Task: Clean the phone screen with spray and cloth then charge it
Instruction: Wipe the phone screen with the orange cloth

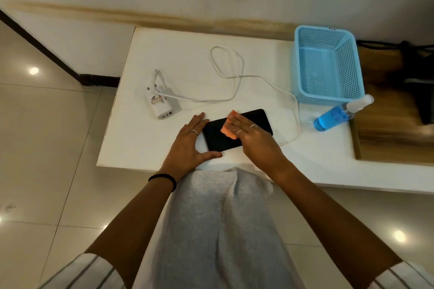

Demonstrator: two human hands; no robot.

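A black phone (218, 135) lies flat, screen up, near the front edge of the white table (178, 54). My left hand (190, 143) rests flat at the phone's left end, fingers along its far side and thumb along its near side. My right hand (252, 136) presses an orange cloth (229, 128) onto the screen with straight fingers. A white charger adapter (162, 104) lies at the left, and its white cable (237, 70) loops across the table and round the phone's right side. A spray bottle of blue liquid (338, 115) lies on its side at the right.
A light blue plastic basket (326, 65) stands at the table's back right, just behind the spray bottle. A wooden surface (387, 129) adjoins the table on the right. A wall runs along the back, and tiled floor lies to the left.
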